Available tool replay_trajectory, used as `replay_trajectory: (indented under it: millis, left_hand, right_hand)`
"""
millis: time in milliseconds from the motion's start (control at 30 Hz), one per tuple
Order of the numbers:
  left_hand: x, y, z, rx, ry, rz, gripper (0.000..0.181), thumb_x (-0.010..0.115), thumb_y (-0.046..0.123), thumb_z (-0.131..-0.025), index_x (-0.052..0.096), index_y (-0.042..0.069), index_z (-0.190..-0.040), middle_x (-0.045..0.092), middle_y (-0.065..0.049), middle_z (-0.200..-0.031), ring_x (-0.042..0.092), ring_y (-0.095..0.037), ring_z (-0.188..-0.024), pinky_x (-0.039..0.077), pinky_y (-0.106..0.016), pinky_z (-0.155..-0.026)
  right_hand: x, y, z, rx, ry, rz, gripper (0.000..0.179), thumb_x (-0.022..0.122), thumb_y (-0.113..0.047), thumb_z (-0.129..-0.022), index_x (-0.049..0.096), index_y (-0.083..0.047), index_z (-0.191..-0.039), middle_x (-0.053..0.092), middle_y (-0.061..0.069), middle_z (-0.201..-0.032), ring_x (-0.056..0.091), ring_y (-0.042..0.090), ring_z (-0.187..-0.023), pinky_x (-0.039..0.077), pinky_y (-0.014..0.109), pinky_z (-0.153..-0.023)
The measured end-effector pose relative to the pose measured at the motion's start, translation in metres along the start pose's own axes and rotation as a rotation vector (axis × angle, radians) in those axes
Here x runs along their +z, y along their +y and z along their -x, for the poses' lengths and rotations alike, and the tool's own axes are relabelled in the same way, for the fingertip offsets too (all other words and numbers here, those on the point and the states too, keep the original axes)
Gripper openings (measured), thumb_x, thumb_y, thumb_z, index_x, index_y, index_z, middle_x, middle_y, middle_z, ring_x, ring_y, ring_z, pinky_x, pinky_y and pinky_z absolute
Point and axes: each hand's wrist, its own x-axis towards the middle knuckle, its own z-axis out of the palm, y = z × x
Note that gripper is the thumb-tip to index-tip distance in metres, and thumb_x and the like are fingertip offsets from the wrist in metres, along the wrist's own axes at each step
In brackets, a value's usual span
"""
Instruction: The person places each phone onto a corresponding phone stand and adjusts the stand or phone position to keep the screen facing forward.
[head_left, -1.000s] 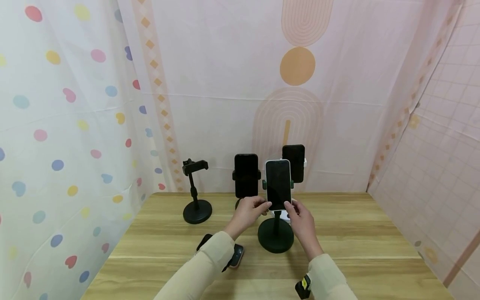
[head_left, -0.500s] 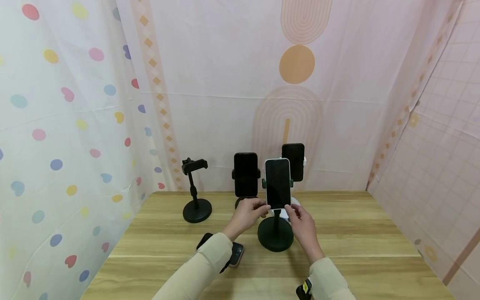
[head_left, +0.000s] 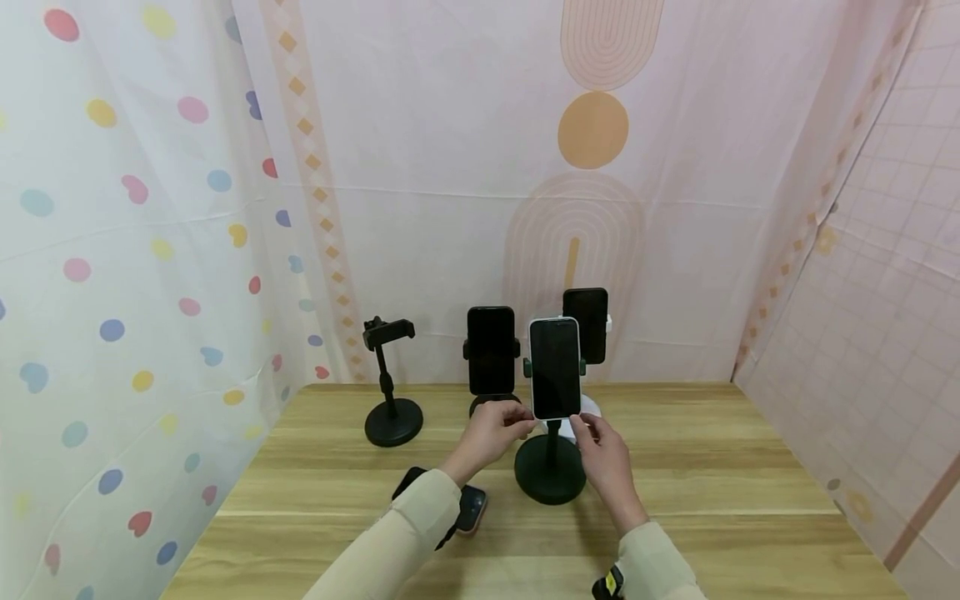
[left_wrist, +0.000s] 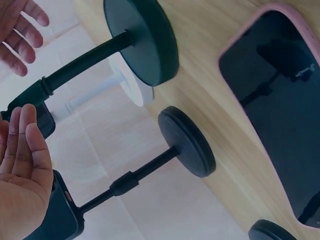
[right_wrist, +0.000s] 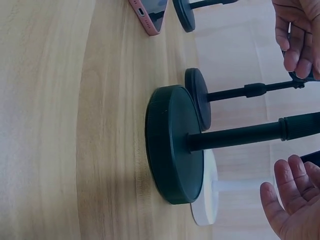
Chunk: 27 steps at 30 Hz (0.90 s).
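Observation:
A phone with a light rim stands upright in the clamp of a dark green phone stand. My left hand is at the phone's lower left corner, its thumb just beside the rim. At the lower right corner is my right hand, with the thumb tip right at the edge. The left wrist view shows the left hand's fingers extended and relaxed near the stand's top. Loosely bent fingers of the right hand appear beside the green pole in the right wrist view. The phone's front is hidden in both wrist views.
Behind stand a black stand with a black phone and a white stand with another phone. A bare black phone stand is at the left. A pink-cased phone lies on the wooden table, partly under the left forearm.
Both thumbs have drawn back from the front of the phone to its lower corners. The phone stays upright in the green stand.

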Motion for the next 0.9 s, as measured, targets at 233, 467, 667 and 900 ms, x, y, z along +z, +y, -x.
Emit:
replay_trajectory:
  millis: [233, 467, 667, 900]
  left_hand:
    - [-0.001, -0.010, 0.004, -0.006, 0.013, -0.065, 0.010, 0.067, 0.019, -0.097, 0.073, 0.012, -0.099, 0.068, 0.004, -0.091, 0.059, -0.011, -0.080, 0.052, -0.027, -0.072]
    - [-0.007, -0.020, 0.009, 0.022, 0.019, -0.167, 0.011, 0.068, 0.019, -0.096, 0.074, 0.010, -0.098, 0.070, 0.001, -0.093, 0.061, -0.013, -0.081, 0.052, -0.030, -0.072]
    - [-0.015, -0.031, 0.015, 0.037, 0.007, -0.295, 0.012, 0.068, 0.023, -0.096, 0.073, 0.012, -0.098, 0.067, 0.003, -0.088, 0.059, -0.011, -0.076, 0.051, -0.029, -0.069]
    - [-0.022, -0.043, 0.019, 0.060, 0.024, -0.525, 0.014, 0.072, 0.021, -0.092, 0.072, 0.008, -0.099, 0.071, -0.005, -0.093, 0.066, -0.020, -0.081, 0.054, -0.037, -0.071]
  right_hand:
    - [0.003, 0.005, 0.004, -0.061, 0.005, 0.054, 0.045, 0.062, -0.029, -0.100, 0.059, 0.004, -0.130, 0.068, 0.016, -0.107, 0.063, 0.029, -0.097, 0.053, 0.045, -0.083]
    - [0.007, 0.014, 0.006, -0.083, -0.003, 0.078, 0.043, 0.067, -0.023, -0.096, 0.060, 0.006, -0.128, 0.069, 0.012, -0.102, 0.064, 0.027, -0.092, 0.054, 0.044, -0.080]
    - [0.008, 0.013, 0.007, -0.097, -0.001, 0.120, 0.041, 0.068, -0.023, -0.096, 0.062, 0.005, -0.126, 0.069, 0.010, -0.100, 0.063, 0.025, -0.091, 0.053, 0.043, -0.079]
    - [0.009, 0.012, 0.010, -0.137, -0.038, 0.219, 0.034, 0.068, -0.023, -0.095, 0.067, 0.002, -0.118, 0.066, 0.007, -0.095, 0.060, 0.022, -0.085, 0.051, 0.040, -0.074]
